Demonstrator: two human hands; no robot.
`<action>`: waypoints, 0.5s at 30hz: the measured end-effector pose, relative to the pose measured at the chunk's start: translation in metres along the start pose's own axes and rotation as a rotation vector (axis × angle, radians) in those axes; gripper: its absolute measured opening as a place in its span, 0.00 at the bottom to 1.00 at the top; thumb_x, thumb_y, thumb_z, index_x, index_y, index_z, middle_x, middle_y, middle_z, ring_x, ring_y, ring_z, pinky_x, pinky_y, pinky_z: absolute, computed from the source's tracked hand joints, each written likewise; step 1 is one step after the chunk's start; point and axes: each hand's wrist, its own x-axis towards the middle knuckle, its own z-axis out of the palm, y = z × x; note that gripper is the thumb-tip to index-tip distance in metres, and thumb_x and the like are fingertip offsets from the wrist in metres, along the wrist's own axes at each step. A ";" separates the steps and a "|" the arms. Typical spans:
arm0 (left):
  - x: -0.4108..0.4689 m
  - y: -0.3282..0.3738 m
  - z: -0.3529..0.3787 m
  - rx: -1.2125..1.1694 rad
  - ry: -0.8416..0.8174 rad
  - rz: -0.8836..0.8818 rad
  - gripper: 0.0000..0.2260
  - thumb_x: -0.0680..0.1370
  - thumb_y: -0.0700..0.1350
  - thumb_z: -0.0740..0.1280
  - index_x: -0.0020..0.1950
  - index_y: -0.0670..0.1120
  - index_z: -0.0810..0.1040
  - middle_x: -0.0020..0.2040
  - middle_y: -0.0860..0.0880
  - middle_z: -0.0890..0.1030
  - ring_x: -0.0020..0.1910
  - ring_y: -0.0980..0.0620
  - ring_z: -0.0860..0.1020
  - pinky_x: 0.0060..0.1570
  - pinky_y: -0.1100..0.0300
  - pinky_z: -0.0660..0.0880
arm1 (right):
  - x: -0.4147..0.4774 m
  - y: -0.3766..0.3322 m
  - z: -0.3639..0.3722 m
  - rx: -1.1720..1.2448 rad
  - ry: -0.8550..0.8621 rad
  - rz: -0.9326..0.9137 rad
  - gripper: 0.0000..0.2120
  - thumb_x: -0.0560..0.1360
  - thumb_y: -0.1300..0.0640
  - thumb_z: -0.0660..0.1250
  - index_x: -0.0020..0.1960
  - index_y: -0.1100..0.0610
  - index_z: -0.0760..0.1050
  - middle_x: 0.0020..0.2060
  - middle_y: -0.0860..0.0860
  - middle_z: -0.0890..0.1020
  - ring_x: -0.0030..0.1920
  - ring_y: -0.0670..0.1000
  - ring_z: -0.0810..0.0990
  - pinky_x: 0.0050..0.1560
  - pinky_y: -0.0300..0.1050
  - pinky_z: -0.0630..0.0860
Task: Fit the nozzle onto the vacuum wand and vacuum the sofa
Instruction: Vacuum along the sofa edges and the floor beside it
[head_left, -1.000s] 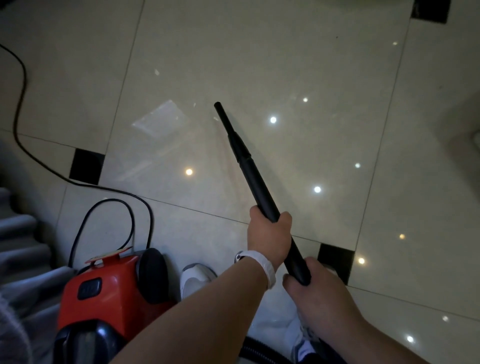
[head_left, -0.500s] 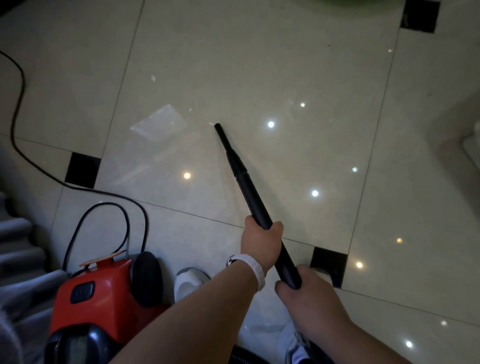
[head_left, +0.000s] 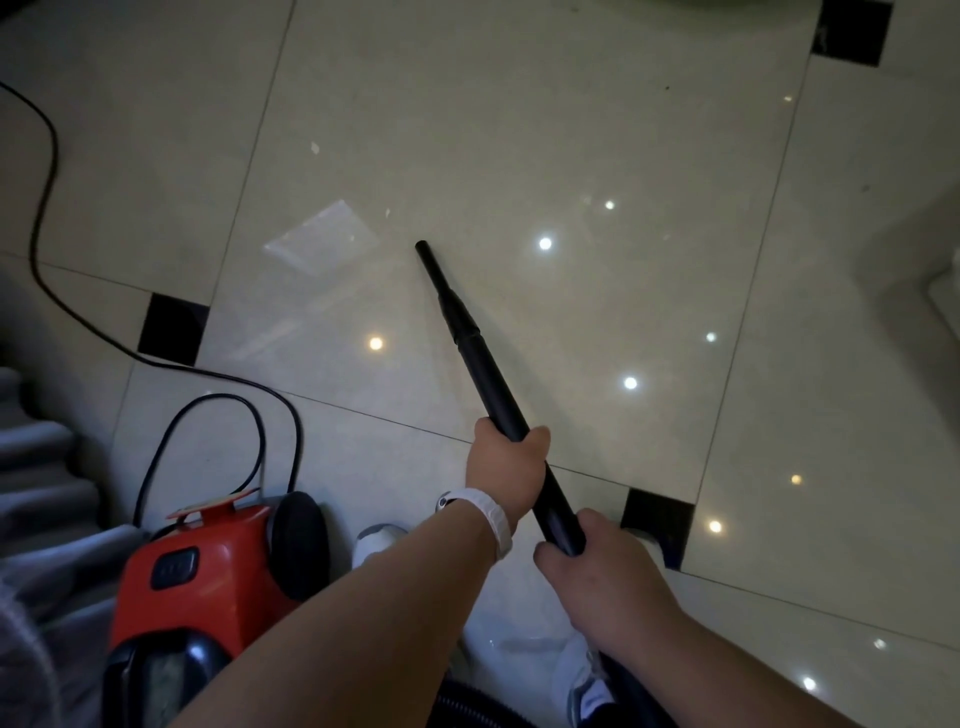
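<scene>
Gripping the black vacuum wand with both hands, a person stands over a glossy cream tiled floor. The left hand is wrapped closed around the tube partway up, thumb on the right side of it; a white wristband sits on that wrist. The right hand is closed around the lower end of the wand, nearer the body, fingers curled over the tube. The wand slants up and to the left from the hands, stepping down to a narrower section past a collar, and its bare open tip points toward the floor; whether the tip touches the tile cannot be told. A red canister vacuum with a black wheel sits low on the left, just beside the left forearm. A black power cord loops from behind it and runs away toward the upper left. A ribbed black hose shows at the bottom edge between the arms. Grey fabric lies at the far left edge. White shoes show below the arms. Small black inset tiles mark the floor corners, and ceiling lights are mirrored as bright dots.
</scene>
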 end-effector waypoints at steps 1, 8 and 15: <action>0.000 0.000 -0.001 -0.004 0.003 -0.002 0.10 0.78 0.49 0.68 0.55 0.47 0.70 0.46 0.48 0.77 0.40 0.52 0.77 0.34 0.60 0.74 | 0.000 -0.001 0.000 0.000 -0.002 -0.001 0.13 0.74 0.47 0.67 0.43 0.56 0.70 0.34 0.53 0.77 0.38 0.58 0.81 0.39 0.51 0.78; 0.010 0.005 -0.024 -0.067 0.054 -0.020 0.09 0.79 0.48 0.67 0.54 0.47 0.70 0.46 0.47 0.77 0.40 0.52 0.77 0.34 0.61 0.73 | 0.007 -0.023 0.006 -0.082 -0.037 -0.075 0.12 0.76 0.48 0.66 0.41 0.55 0.67 0.34 0.50 0.75 0.33 0.50 0.74 0.34 0.45 0.68; 0.025 0.015 -0.051 -0.107 0.106 -0.037 0.10 0.79 0.48 0.67 0.56 0.46 0.71 0.48 0.46 0.78 0.42 0.51 0.78 0.36 0.60 0.75 | 0.016 -0.056 0.014 -0.163 -0.064 -0.116 0.12 0.76 0.49 0.65 0.40 0.53 0.66 0.35 0.50 0.76 0.33 0.49 0.73 0.32 0.43 0.67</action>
